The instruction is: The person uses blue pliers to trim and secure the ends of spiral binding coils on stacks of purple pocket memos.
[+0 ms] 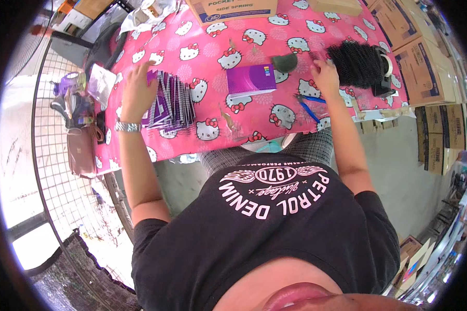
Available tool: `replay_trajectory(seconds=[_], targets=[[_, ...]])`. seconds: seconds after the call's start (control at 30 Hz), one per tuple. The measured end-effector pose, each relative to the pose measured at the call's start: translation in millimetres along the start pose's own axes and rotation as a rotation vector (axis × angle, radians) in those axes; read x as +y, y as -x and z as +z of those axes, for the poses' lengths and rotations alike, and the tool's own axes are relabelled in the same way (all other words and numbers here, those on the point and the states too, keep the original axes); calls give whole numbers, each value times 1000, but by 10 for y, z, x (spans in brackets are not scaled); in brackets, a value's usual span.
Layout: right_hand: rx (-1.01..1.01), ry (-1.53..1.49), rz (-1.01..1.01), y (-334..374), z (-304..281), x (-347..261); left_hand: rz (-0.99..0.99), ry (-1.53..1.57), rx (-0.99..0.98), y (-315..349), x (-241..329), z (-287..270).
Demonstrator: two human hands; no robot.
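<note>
My left hand (140, 90) lies against the far left side of a row of purple spiral-bound notebooks (172, 101), its fingers apart and partly curled. On the right, my right hand (325, 78) has its fingers bent together beside a pile of black spiral coils (354, 63). A thin dark coil shows faintly at those fingertips. Between my hands sits a small stack of purple booklets (251, 80), with a dark green half-round piece (285, 63) just behind it. Blue-handled pliers (310, 108) lie close to my right wrist.
A pink patterned cloth (207, 150) covers the table. A black tape dispenser (384, 85) stands right of the coils. Cardboard boxes (420, 72) are stacked at the right, and another carton (233, 11) sits at the back. A brown bag (81, 150) hangs by the left edge.
</note>
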State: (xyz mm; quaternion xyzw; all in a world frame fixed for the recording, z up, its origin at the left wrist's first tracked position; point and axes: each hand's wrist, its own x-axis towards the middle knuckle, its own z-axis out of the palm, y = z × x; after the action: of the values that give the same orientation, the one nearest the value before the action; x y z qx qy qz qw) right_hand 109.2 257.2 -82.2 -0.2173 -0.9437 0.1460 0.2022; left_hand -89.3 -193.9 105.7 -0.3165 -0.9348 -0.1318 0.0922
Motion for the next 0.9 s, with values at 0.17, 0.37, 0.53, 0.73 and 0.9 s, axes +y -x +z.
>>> replay_trajectory(seconds=[0.17,0.37,0.53,0.73,0.9], targets=[[-94,275,45,-136,83,272,32,-39,240,-55,524,-19],[-125,287,105,-332,-112,189,445,190,-26,98,1558,1194],[5,65,48,-342,-292,245,547,-14,-93,149,1629,1679],[-154,-664,-120,-9,-528,-688,490,177,-272,-46,1551,1264],[-239,-777,-143,102,-418,-1103,496,69,17,-185,1590,1359]])
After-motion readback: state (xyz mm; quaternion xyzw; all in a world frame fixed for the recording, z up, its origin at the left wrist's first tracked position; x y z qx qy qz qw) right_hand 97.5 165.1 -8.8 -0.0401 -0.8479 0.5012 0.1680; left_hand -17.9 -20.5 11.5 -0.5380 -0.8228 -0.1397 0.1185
